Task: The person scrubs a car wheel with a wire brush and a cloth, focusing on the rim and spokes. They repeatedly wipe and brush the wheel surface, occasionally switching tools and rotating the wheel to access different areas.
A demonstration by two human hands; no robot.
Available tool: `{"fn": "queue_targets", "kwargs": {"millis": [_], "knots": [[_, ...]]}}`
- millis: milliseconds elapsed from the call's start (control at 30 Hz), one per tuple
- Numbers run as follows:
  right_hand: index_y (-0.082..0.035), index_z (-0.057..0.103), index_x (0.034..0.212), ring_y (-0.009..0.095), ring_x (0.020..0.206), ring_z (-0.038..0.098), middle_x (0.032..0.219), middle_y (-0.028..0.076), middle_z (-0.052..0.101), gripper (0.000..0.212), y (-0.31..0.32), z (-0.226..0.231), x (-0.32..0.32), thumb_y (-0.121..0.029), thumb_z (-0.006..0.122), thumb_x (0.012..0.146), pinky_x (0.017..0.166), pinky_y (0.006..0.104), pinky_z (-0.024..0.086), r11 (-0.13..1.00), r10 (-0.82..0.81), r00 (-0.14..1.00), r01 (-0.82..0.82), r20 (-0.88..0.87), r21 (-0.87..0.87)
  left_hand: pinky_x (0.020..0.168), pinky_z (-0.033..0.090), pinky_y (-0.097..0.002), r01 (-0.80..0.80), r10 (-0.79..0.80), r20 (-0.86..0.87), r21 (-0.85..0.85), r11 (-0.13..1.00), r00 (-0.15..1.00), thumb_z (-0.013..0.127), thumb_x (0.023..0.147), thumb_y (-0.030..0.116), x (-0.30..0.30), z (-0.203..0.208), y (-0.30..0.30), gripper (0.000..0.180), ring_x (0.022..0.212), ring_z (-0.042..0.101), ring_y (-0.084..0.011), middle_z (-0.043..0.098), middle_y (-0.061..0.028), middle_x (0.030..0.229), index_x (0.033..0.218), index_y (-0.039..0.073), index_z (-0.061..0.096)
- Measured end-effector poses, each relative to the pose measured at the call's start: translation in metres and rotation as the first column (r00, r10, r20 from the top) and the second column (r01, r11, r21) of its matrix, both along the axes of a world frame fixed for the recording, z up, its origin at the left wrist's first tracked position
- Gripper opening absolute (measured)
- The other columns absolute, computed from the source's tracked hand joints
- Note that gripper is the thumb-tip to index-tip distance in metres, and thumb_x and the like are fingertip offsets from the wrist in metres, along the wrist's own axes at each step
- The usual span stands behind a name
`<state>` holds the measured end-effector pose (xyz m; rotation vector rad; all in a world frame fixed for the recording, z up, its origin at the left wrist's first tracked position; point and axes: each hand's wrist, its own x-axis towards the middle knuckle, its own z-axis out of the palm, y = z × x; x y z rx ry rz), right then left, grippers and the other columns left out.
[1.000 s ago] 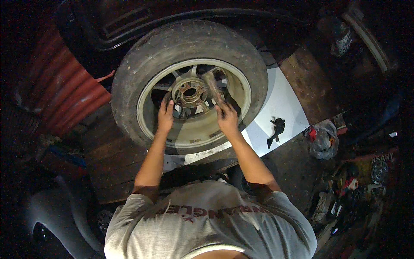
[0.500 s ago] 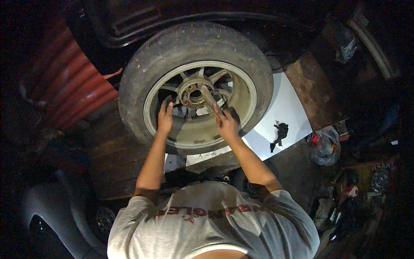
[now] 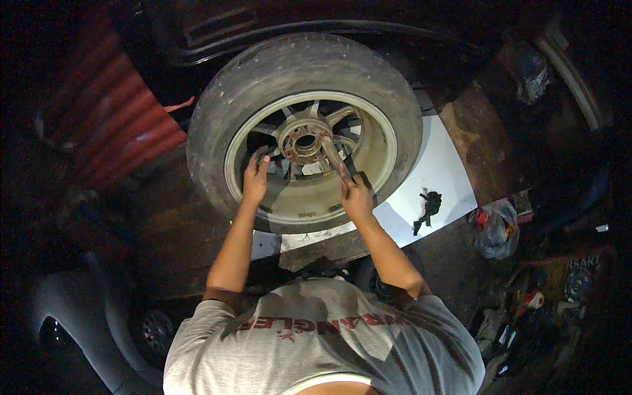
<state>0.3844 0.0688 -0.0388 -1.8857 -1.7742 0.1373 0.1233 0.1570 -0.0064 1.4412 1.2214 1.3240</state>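
A car wheel (image 3: pixel 315 212), a worn dark tyre (image 3: pixel 209 141) on a pale alloy rim, tilts in front of me with its hollow inner side showing. At its middle is a rusty hub (image 3: pixel 288 146) with spokes around it. My left hand (image 3: pixel 255 179) reaches inside the rim's left part, fingers up and shadowed, thumb apart; I see nothing held in it. A brownish bar-like tool (image 3: pixel 334 155) of unclear kind is in my right hand (image 3: pixel 356 199), its far end at the hub's right edge. Something dark shows beside that hand.
White sheet (image 3: pixel 444 161) under the wheel, with a black crumpled thing (image 3: pixel 428 210) on it. A plastic bag (image 3: pixel 498 230) lies to the right, near scattered clutter (image 3: pixel 530 303). Red corrugated metal (image 3: pixel 125 112) stands left; a dark vehicle body (image 3: pixel 263 33) is behind the wheel.
The tool's far end has shifted right, from over the hub toward its right edge, as my right hand moved right and slightly down. My left hand has barely moved.
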Motion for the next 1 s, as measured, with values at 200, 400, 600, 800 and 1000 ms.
{"fn": "queue_targets", "kwargs": {"millis": [200, 400, 600, 800, 1000], "knots": [[-0.035, 0.042, 0.142, 0.044, 0.088, 0.063, 0.111, 0.024, 0.059, 0.061, 0.001, 0.011, -0.012, -0.014, 0.057, 0.087, 0.072, 0.0509, 0.054, 0.981, 0.109, 0.985, -0.085, -0.134, 0.174, 0.1, 0.038, -0.0313, 0.032, -0.03, -0.034, 0.051, 0.998, 0.999, 0.052, 0.099, 0.026, -0.006, -0.013, 0.0, 0.039, 0.111, 0.054, -0.0209, 0.061, -0.014, 0.118, 0.127, -0.002, 0.053], [-0.035, 0.04, 0.143, 0.043, 0.087, 0.063, 0.107, 0.022, 0.06, 0.068, 0.002, 0.0, -0.008, -0.012, 0.062, 0.082, 0.074, 0.049, 0.054, 0.998, 0.065, 0.998, -0.065, 0.022, 0.014, 0.102, 0.035, -0.0308, 0.054, -0.053, -0.024, 0.026, 0.998, 0.998, 0.05, 0.099, 0.031, -0.008, -0.015, -0.003, 0.042, 0.114, 0.052, -0.0208, 0.059, -0.0123, 0.122, 0.128, 0.0, 0.054], [-0.034, 0.041, 0.142, 0.043, 0.085, 0.062, 0.103, 0.023, 0.06, 0.06, -0.02, -0.01, -0.012, -0.015, 0.058, 0.088, 0.072, 0.048, 0.054, 0.997, 0.07, 0.997, -0.069, -0.015, 0.045, 0.107, 0.032, -0.033, 0.084, -0.091, -0.127, -0.058, 0.995, 0.988, 0.05, 0.098, 0.036, -0.008, -0.014, -0.012, 0.052, 0.123, 0.049, -0.0254, 0.055, -0.0167, 0.131, 0.133, -0.002, 0.049], [-0.04, 0.036, 0.144, 0.041, 0.083, 0.064, 0.111, 0.019, 0.058, 0.063, 0.002, 0.004, -0.021, -0.016, 0.055, 0.089, 0.072, 0.0477, 0.055, 0.999, 0.04, 0.993, -0.039, 0.108, -0.014, 0.108, 0.031, -0.0329, 0.054, -0.063, -0.167, -0.061, 0.997, 0.984, 0.046, 0.1, 0.037, -0.007, -0.018, -0.02, 0.053, 0.124, 0.048, -0.0265, 0.054, -0.018, 0.133, 0.135, -0.003, 0.047], [-0.035, 0.042, 0.142, 0.042, 0.083, 0.063, 0.106, 0.02, 0.06, 0.059, 0.006, -0.006, -0.029, -0.015, 0.058, 0.088, 0.069, 0.0483, 0.054, 0.985, 0.052, 0.998, -0.055, 0.024, 0.164, 0.101, 0.037, -0.0375, 0.076, -0.071, -0.05, 0.086, 0.993, 0.996, 0.046, 0.1, 0.034, -0.005, -0.012, -0.025, 0.045, 0.115, 0.053, -0.0339, 0.059, -0.0217, 0.121, 0.125, -0.004, 0.054]]}}
